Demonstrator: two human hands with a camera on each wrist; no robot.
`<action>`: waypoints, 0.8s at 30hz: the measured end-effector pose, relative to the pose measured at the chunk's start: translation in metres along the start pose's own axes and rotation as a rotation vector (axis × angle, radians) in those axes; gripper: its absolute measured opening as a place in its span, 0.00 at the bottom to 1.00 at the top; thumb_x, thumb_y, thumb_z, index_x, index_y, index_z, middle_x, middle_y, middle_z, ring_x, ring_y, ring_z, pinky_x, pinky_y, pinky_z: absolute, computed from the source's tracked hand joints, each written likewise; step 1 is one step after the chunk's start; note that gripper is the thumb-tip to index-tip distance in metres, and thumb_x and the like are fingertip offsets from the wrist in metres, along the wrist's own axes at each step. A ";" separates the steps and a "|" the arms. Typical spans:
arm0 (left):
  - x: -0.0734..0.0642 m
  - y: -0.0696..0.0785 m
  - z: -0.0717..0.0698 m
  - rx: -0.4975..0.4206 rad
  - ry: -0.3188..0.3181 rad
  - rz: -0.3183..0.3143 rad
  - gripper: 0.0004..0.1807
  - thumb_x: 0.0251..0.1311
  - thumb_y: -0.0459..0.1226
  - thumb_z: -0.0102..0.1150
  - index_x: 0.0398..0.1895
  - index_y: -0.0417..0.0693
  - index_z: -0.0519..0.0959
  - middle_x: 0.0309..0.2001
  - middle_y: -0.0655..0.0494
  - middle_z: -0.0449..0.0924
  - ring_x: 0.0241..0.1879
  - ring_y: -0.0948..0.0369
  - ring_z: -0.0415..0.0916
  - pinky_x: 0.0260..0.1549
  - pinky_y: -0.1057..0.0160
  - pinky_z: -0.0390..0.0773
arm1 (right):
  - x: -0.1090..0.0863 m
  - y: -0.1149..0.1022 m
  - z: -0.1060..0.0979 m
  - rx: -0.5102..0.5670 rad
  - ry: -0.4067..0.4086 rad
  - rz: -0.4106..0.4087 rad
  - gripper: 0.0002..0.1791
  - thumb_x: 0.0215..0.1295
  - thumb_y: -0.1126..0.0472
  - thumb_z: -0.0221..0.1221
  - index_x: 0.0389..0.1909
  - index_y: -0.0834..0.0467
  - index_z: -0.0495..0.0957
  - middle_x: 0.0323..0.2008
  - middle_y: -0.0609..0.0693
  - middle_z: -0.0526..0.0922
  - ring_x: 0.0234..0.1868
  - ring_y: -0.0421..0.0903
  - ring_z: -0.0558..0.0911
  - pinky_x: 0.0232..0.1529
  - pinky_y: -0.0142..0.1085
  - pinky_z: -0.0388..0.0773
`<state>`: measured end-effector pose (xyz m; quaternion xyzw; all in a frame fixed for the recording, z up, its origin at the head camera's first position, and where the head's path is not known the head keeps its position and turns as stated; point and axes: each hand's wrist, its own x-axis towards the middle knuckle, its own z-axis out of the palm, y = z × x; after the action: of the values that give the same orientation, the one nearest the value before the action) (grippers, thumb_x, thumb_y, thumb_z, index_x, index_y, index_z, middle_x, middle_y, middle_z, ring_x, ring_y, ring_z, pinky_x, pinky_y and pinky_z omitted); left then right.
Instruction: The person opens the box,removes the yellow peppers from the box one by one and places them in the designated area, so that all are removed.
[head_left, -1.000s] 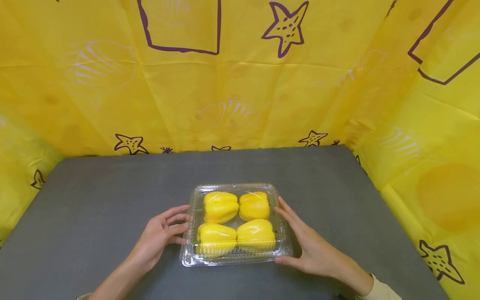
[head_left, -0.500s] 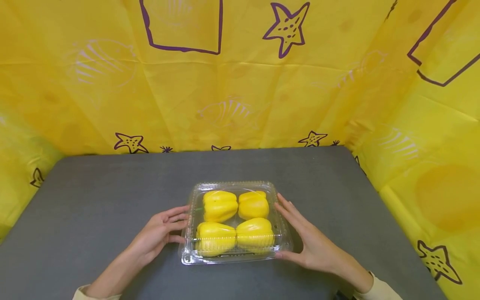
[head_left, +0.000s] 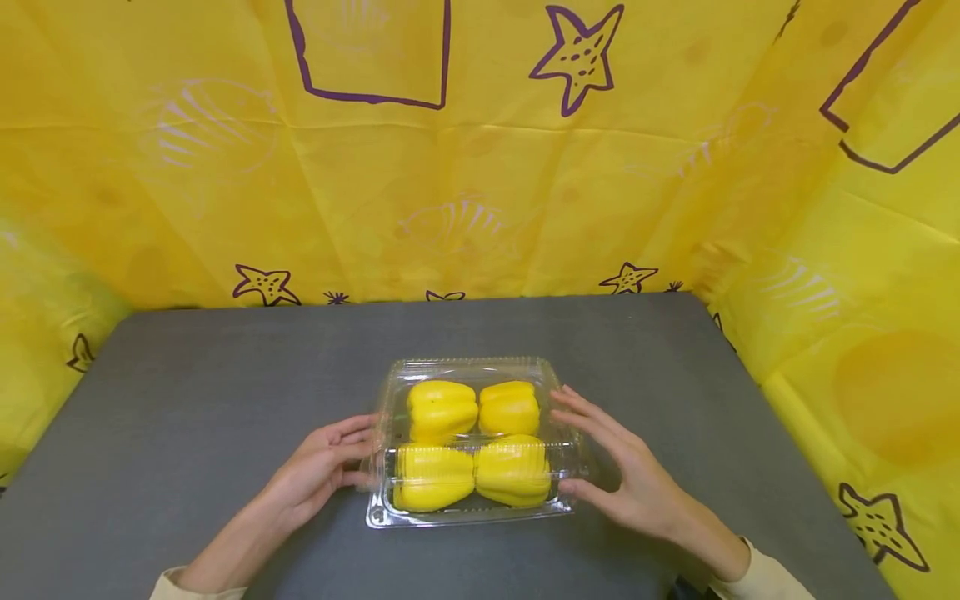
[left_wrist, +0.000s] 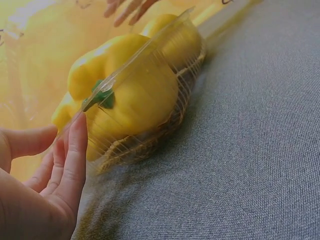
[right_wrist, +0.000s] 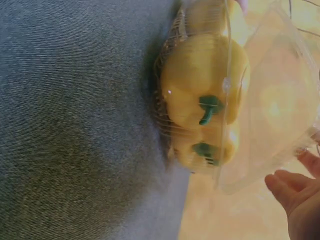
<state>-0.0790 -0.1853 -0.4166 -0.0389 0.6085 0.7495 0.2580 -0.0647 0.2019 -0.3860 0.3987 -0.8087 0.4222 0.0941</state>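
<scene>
Clamshell: clear plastic container, between the two hands, on the grey table.
Contents: four yellow bell peppers, in two rows of two; nearer row touching end to end.
Lid: transparent, ribbed along its edge; tilted up from the base at the right hand's fingers, its panel standing at an angle over the peppers.
Peppers: smooth, glossy, plump, lobed; short green stems, some facing the right hand, one facing the left.
Left hand: at the clamshell's left edge; fingers nearly straight, thumb apart from them, fingertip against the rim.
Right hand: beside the lid's right edge; thumb and fingers spread, fingertips touching the plastic.
Table: beneath both hands; grey, fine woven texture.
</scene>
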 end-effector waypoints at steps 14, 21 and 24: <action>-0.001 0.000 0.003 0.010 0.001 -0.015 0.36 0.67 0.35 0.56 0.71 0.27 0.53 0.44 0.52 0.77 0.37 0.60 0.77 0.38 0.58 0.85 | 0.015 0.001 -0.007 0.076 0.056 -0.034 0.35 0.64 0.62 0.64 0.68 0.68 0.61 0.68 0.64 0.65 0.73 0.56 0.59 0.72 0.32 0.57; -0.001 -0.001 0.004 -0.017 0.001 -0.016 0.33 0.65 0.33 0.57 0.68 0.27 0.56 0.35 0.56 0.77 0.33 0.62 0.77 0.36 0.60 0.85 | 0.024 0.005 -0.009 0.149 0.103 -0.093 0.30 0.71 0.59 0.57 0.63 0.74 0.60 0.67 0.67 0.65 0.71 0.53 0.63 0.71 0.35 0.60; -0.001 -0.001 0.004 -0.025 -0.002 -0.013 0.33 0.65 0.33 0.58 0.67 0.27 0.57 0.35 0.56 0.77 0.33 0.63 0.77 0.36 0.60 0.85 | 0.028 0.006 -0.011 0.145 0.104 -0.092 0.27 0.70 0.63 0.57 0.62 0.73 0.60 0.66 0.66 0.66 0.70 0.53 0.65 0.71 0.35 0.61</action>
<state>-0.0770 -0.1816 -0.4163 -0.0452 0.5986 0.7553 0.2628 -0.0894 0.1962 -0.3690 0.4188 -0.7508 0.4950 0.1261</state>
